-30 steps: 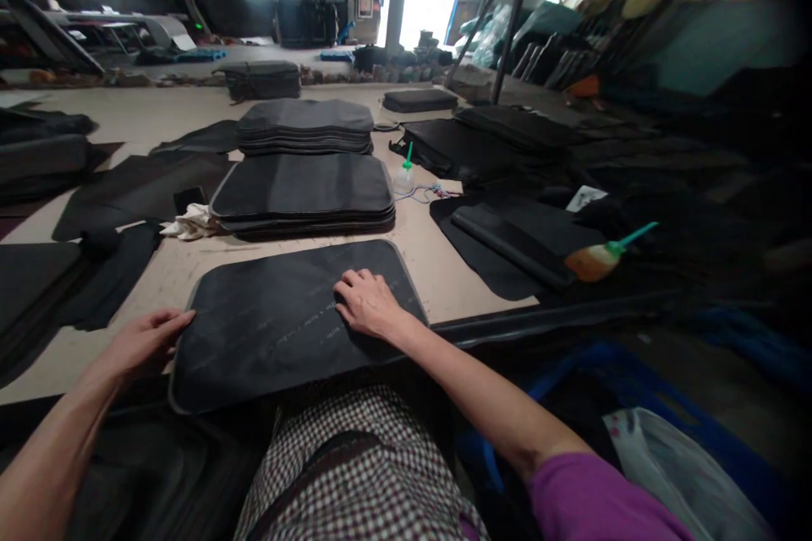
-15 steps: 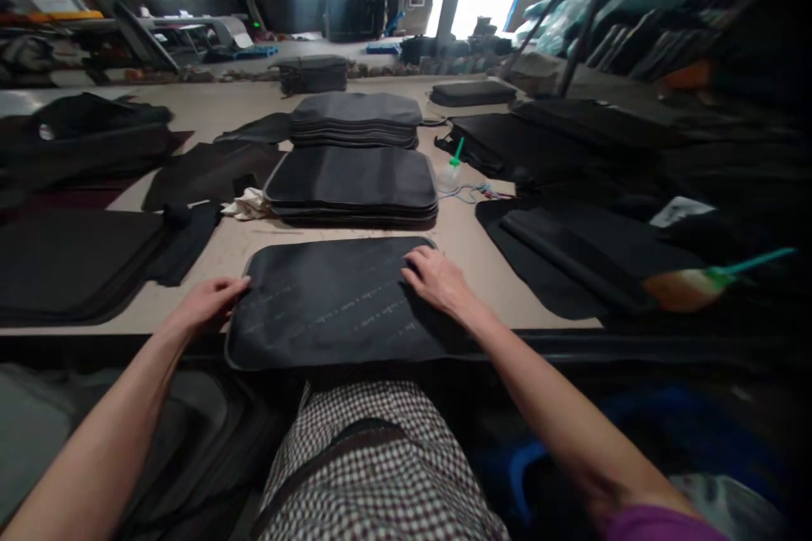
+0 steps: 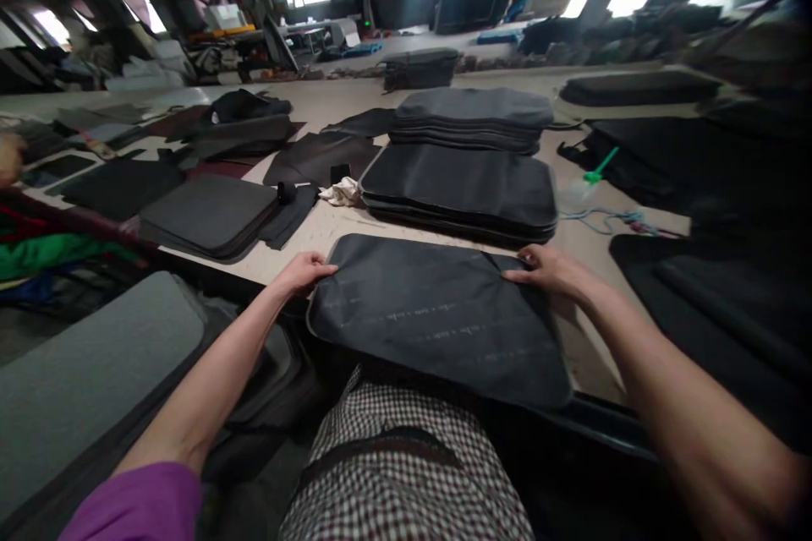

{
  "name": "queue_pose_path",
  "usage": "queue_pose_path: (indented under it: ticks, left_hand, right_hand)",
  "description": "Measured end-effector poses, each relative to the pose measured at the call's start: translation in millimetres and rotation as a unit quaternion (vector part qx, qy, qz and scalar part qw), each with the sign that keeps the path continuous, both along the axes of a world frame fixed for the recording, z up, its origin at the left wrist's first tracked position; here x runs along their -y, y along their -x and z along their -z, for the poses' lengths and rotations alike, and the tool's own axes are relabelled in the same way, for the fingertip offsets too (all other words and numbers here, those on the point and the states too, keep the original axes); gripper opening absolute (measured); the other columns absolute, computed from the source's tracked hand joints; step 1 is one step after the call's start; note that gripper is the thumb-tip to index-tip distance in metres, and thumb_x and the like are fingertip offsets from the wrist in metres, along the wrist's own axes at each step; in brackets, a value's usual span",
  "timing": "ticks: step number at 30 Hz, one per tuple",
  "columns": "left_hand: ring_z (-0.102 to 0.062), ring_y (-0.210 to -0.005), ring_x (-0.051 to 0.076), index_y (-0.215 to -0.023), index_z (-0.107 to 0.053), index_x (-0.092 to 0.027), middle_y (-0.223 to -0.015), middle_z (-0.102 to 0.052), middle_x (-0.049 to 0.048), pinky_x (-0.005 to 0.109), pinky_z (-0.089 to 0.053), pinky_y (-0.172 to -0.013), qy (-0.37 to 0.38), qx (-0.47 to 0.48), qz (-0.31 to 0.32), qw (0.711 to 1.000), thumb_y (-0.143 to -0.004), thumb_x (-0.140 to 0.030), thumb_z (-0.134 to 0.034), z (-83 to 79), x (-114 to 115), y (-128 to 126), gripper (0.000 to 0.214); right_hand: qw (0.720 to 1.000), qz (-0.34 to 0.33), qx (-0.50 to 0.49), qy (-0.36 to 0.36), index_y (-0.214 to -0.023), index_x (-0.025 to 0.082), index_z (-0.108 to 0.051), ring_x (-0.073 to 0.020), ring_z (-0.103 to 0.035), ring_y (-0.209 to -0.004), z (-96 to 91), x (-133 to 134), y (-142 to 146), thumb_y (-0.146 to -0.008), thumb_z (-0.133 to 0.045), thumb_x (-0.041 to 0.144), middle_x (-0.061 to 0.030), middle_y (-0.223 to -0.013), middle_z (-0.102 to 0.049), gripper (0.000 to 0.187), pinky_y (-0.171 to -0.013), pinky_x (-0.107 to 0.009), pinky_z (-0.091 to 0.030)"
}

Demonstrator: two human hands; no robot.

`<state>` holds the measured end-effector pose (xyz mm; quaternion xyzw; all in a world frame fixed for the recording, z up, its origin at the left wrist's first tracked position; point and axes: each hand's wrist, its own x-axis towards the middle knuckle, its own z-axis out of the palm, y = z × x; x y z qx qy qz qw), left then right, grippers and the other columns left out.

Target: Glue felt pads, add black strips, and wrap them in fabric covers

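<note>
A black rounded-corner sheet (image 3: 431, 330) with faint printed lettering lies at the near table edge, partly overhanging it. My left hand (image 3: 305, 273) pinches its upper left edge between thumb and fingers. At the upper right edge my right hand (image 3: 546, 269) grips the same sheet, with the thumb on top and a crease running from the grip. Just beyond lies a stack of similar black sheets (image 3: 460, 186), its light edging visible. A crumpled white cloth (image 3: 342, 192) touches that stack's left side.
Another stack (image 3: 469, 114) stands farther back. On the right are a bottle with a green nozzle (image 3: 595, 177), tangled cords (image 3: 618, 222) and dark pieces (image 3: 710, 296). Dark sheets (image 3: 209, 211) lie left; a large grey panel (image 3: 107, 372) stands below the table. Another person's hand (image 3: 9, 159) shows far left.
The view has turned left. My right hand has gone from resting on the sheet's upper right corner to gripping its edge. The sheet now slants, its right end nearer me.
</note>
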<state>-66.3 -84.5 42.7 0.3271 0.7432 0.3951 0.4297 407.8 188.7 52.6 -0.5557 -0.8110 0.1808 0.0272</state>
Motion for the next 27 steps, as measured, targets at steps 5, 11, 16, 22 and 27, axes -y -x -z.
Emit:
queue_pose_path:
  ticks: [5,11,16,22,27]
  left_hand:
    - [-0.039,-0.036,0.006,-0.08,-0.056,-0.019,-0.054,-0.053,-0.0071,0.019,-0.022,-0.038,-0.011,0.001,-0.002,1.0,-0.061,-0.051,-0.091,-0.5,2,-2,0.051]
    - [-0.043,-0.04,0.007,-0.105,-0.056,-0.022,-0.059,-0.051,-0.0093,0.018,-0.031,-0.042,-0.026,-0.02,-0.004,0.999,-0.074,-0.046,-0.083,0.7,4,-2,0.048]
    - [-0.061,-0.059,0.015,-0.106,-0.061,-0.019,-0.076,-0.063,0.002,0.027,-0.05,-0.057,-0.006,-0.088,0.005,0.996,-0.092,-0.042,-0.064,-4.6,3,6,0.027]
    - [-0.044,-0.142,0.03,-0.14,-0.054,-0.02,-0.149,-0.052,0.0174,0.046,-0.038,-0.115,-0.056,-0.34,0.034,0.938,-0.098,-0.042,-0.055,-9.9,-7,-21,0.048]
    - [-0.019,-0.158,0.026,-0.161,-0.032,-0.02,-0.17,-0.023,0.0105,0.048,-0.019,-0.126,-0.046,-0.521,0.234,0.82,-0.102,-0.064,-0.031,9.1,-16,-57,0.074]
  right_hand:
    - [0.997,0.034,-0.022,0.059,-0.101,0.018,-0.066,-0.0307,-0.066,-0.089,-12.2,-4,8,-0.058,-0.089,0.051,-0.0126,-0.099,-0.072,0.058,-0.075,-0.037,-0.047]
    - [0.988,0.081,-0.115,0.07,-0.1,0.017,-0.067,-0.0279,-0.068,-0.089,-14.2,16,0,-0.074,-0.079,0.043,-0.0127,-0.098,-0.074,0.038,-0.076,-0.036,-0.049]
    - [0.932,0.166,-0.297,0.126,-0.106,0.02,-0.069,-0.0229,-0.066,-0.071,-15.4,53,-12,-0.068,-0.082,0.039,-0.0089,-0.089,-0.074,0.045,-0.06,-0.032,-0.05]
    - [0.922,0.171,-0.33,0.107,-0.084,0.021,-0.071,-0.0217,-0.066,-0.068,-16.9,77,-10,-0.067,-0.081,0.028,-0.0065,-0.079,-0.072,0.021,-0.06,-0.03,-0.051]
    - [0.911,0.175,-0.351,0.127,-0.088,0.023,-0.071,-0.0226,-0.069,-0.068,-4.7,70,-13,-0.069,-0.082,0.03,-0.0056,-0.081,-0.075,0.023,-0.059,-0.029,-0.053]
